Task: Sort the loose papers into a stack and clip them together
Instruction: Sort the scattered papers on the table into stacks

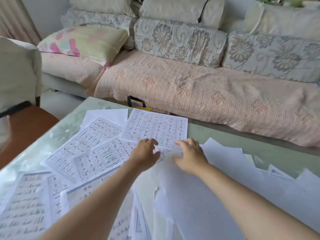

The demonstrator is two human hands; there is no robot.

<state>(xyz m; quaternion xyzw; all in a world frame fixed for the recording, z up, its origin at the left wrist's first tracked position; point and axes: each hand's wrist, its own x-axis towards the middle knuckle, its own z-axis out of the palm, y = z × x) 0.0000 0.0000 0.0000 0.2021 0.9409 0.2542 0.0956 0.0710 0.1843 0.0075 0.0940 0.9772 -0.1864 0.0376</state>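
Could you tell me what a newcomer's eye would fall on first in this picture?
The loose papers spread all over the pale green table catch the eye first, printed sheets to the left and blank ones to the right. The left hand and right hand meet side by side in their middle. Behind stands a sofa with floral cushions.

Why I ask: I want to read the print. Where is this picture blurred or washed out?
Head view: the right hand and blank sheets beneath it smear with motion; the left hand is clearer; the far printed sheet looks sharp, characters too small to read; the table shows pale sheen; soft, even light, no hard shadows.
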